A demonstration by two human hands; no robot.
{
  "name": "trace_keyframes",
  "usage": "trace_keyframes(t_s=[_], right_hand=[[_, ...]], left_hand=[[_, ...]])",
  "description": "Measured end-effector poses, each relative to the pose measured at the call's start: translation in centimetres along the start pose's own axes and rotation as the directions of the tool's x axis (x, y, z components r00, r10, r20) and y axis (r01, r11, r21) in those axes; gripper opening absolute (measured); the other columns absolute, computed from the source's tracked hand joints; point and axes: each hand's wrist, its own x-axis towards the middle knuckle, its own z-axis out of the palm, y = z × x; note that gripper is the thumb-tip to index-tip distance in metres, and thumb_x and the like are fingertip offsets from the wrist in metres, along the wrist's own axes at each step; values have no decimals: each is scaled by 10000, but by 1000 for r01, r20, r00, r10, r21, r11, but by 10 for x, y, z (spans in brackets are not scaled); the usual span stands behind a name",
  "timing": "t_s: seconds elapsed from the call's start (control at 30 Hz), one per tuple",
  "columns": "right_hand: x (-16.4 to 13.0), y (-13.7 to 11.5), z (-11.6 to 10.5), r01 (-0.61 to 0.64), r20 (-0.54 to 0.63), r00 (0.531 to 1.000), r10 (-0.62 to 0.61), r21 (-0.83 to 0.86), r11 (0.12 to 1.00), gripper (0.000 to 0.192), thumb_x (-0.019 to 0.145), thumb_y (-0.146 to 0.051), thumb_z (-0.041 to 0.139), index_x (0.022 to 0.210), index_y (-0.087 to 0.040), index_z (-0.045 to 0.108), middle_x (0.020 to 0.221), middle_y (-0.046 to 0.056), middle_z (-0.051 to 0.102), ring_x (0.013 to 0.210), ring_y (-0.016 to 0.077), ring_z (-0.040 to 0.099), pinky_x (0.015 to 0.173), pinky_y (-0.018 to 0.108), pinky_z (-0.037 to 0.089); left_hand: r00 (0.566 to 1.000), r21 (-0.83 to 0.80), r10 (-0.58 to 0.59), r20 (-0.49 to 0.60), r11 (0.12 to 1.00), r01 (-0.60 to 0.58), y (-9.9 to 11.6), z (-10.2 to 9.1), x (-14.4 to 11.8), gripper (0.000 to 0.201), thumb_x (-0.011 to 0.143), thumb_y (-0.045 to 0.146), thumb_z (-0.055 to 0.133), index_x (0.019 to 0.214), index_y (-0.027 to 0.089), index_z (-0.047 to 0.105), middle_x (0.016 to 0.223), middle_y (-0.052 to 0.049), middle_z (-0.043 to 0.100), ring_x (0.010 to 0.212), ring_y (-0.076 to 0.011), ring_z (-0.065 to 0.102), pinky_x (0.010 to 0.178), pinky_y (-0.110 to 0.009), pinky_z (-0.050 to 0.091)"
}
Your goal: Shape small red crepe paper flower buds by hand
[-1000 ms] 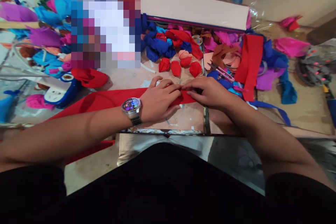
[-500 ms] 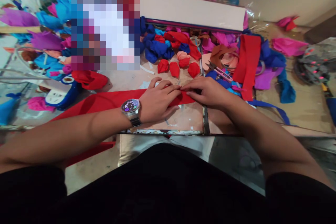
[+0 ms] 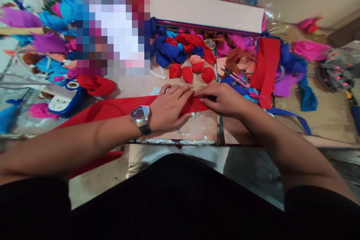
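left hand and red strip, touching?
Touching: the head view shows the left hand resting across the red strip, covering part of it.

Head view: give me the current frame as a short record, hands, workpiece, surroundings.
left hand: palm down on the red strip
right hand: fingertips at the strip, close to the other hand's
strip lies on: table
left wrist: watch
beyond hands: three small red bundles, one peach bundle
beyond right hand: pink-handled snips, among cloth pieces

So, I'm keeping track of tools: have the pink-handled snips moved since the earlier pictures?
No; judged against the long white panel, the pink-handled snips have stayed in place.
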Motion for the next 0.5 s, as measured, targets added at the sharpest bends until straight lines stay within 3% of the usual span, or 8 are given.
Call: trace_keyframes(t_s=[0.27,0.5], right_hand=[[0,-2,0,-14,-5,1000,14,16,1000,303,978,-190,647,1220,-255,818,1146,63,866,1055,232,802,991,393,597],[0,-1,-1,-39,6,999,39,34,999,298,979,-202,650,1219,-238,823,1131,69,866,1022,225,807,947,368,607]], left_hand=[[1000,19,18,24,1000,-18,-1,-1,0,673,1014,460,577,1601,137,517,1672,-219,506,1479,-413,517,1216,-615,314],[999,14,29,37,999,-30,-2,-4,2,603,993,457,599,1528,181,616,1610,-193,577,1432,-420,550,1220,-654,276]])
